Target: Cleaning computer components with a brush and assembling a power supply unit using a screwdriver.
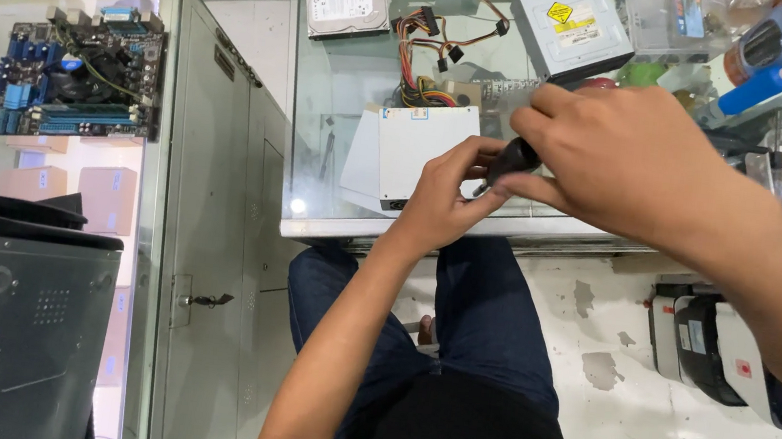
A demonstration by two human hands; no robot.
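Motherboard (80,73) left; hard drive (346,8), optical drive (572,24) on glass table (321,143).

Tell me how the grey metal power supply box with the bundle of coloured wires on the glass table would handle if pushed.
The grey metal power supply box looks rigid and probably heavy for its size. On the smooth glass table it would likely slide rather than tip, as it sits low and flat. Its bundle of coloured wires looks floppy and would probably trail or snag on the silver hard drive nearby.
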